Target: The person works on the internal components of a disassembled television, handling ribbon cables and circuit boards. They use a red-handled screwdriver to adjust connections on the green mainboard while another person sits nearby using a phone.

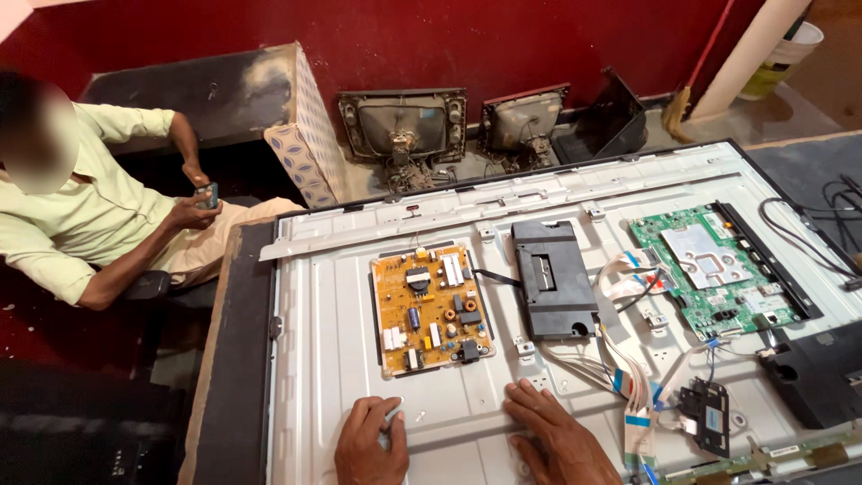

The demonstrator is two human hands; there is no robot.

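Both hands rest flat on the white metal back panel (341,359) of an opened television, grasping nothing: the left hand (371,442) with fingers slightly curled, the right hand (557,436) spread open. Just beyond the left hand's fingertips lies the orange circuit board (431,310), its long axis running away from the person. That hand is nearer; the right sits off to the board's side, beside white cables (628,377).

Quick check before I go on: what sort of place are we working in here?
Most likely a television repair workshop. An opened flat-panel TV back lies on the bench with its orange power board and green main board exposed, and two old tube sets stand stripped against the red wall. Both hands rest on the panel.
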